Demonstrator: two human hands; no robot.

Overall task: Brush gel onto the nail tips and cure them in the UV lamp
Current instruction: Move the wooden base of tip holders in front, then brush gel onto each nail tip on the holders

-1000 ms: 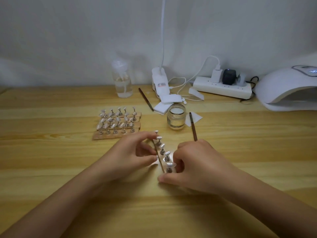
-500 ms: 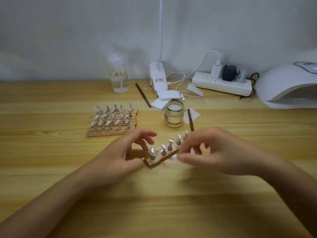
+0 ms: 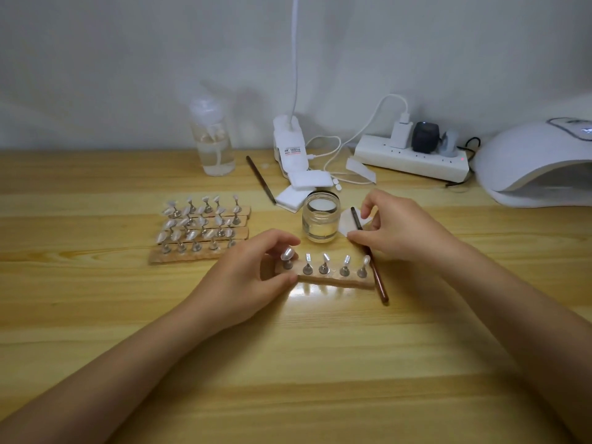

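So the wooden strip [image 3: 333,280] with five nail tips [image 3: 326,258] on little metal stands is lying flat across the middle of the desk [image 3: 96,315], closer to the near edge than the far one. The left hand [image 3: 246,283] is pinching the strip's left end, thumb on the near side and fingers curling over the first tip. The right hand [image 3: 403,232] is sitting just past the strip's right end, thumb and fingers closing on the brown brush [image 3: 368,251], which is angling down across that end of the strip.

Just behind the strip, the open glass gel jar [image 3: 321,219] is standing upright, with white paper pieces beside it. Further left, a block of four more strips [image 3: 200,232] loaded with tips is lying together. Toward the far edge there's a clear pump bottle [image 3: 212,139], a second brush [image 3: 261,184], a white clip lamp [image 3: 288,145] and a power strip [image 3: 413,161]. The white UV lamp [image 3: 531,168] is sitting at the far right corner, opening facing this way.
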